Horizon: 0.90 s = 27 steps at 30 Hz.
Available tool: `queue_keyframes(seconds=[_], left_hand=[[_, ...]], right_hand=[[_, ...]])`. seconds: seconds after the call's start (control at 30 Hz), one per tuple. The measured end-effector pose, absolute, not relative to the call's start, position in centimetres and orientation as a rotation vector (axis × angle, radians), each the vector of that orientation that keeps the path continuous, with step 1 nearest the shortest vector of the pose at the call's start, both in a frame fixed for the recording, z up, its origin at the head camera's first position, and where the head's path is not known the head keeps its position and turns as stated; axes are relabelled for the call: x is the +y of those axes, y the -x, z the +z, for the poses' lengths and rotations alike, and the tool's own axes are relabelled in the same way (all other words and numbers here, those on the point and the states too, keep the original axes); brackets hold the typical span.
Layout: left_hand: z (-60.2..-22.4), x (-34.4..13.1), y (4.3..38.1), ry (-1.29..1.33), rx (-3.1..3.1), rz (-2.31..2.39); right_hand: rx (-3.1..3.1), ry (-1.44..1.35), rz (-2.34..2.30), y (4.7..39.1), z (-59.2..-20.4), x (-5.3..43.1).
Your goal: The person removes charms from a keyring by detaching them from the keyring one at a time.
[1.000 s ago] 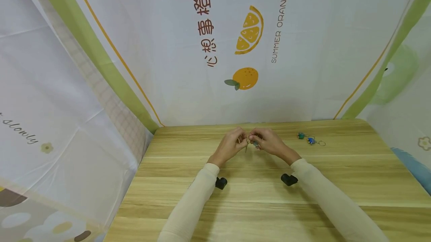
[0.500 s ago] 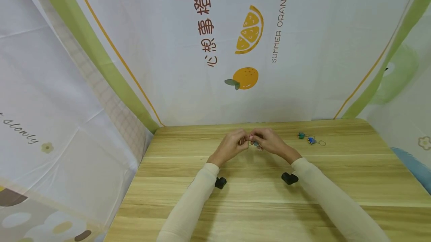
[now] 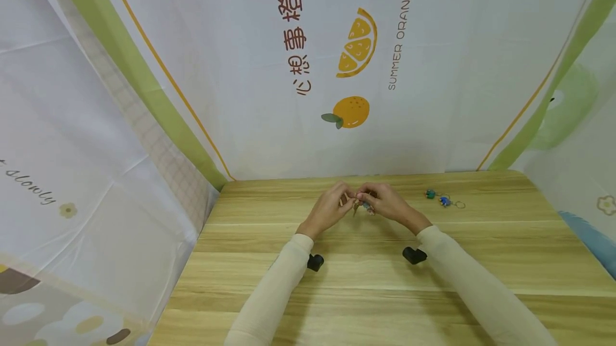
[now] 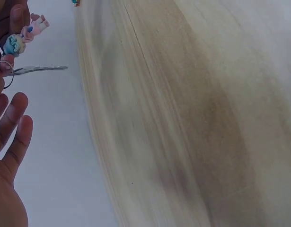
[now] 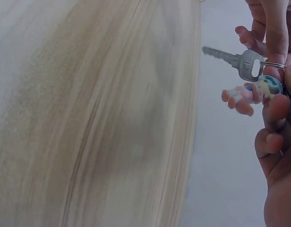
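Above the far part of the table, my left hand [image 3: 329,206] and right hand [image 3: 385,201] meet fingertip to fingertip. Between them is a split key ring [image 5: 274,65], pinched by the left thumb and fingers. A metal key [image 5: 249,66] with a slotted head hangs from this ring and points away from the hands. Beside it dangles a small figurine keychain [image 5: 244,97] with a pale blue top and pink body, its upper end held in the right hand's curled fingers. The left wrist view shows the ring, key and figurine [image 4: 24,37] edge-on, with several left fingers spread below.
To the right on the table lie a green figurine keychain [image 3: 430,194] and a blue one [image 3: 445,201], each with a ring. Black wrist-mounted pieces [image 3: 315,262] show beside both sleeves. A printed white curtain [image 3: 269,137] stands behind the table's far edge.
The key between the hands has swung and turned, looking shorter half a second ago and longer now. The figurine shows more than a second ago. Both arms have stayed nearly in place.
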<state>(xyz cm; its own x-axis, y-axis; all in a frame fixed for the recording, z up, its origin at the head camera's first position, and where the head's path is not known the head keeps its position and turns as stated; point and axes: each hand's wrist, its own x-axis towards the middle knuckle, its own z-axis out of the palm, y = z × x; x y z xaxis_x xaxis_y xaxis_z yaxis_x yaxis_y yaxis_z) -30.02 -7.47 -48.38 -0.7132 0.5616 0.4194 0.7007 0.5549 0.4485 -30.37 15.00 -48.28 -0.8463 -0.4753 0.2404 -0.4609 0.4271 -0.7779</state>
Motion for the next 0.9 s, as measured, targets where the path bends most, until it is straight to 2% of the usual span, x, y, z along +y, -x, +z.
queue_keyframes(seconds=[0.4,0.9], left_hand=[[-48.65,-7.69,29.97,0.969,-2.647,-0.954],[-48.62,-7.56,29.85,0.906,-2.664,-0.890]], right_hand=[[2.732,0.779,-1.401,30.19,-48.18,14.32],[2.766,0.861,-1.351,30.28,-48.60,14.14]])
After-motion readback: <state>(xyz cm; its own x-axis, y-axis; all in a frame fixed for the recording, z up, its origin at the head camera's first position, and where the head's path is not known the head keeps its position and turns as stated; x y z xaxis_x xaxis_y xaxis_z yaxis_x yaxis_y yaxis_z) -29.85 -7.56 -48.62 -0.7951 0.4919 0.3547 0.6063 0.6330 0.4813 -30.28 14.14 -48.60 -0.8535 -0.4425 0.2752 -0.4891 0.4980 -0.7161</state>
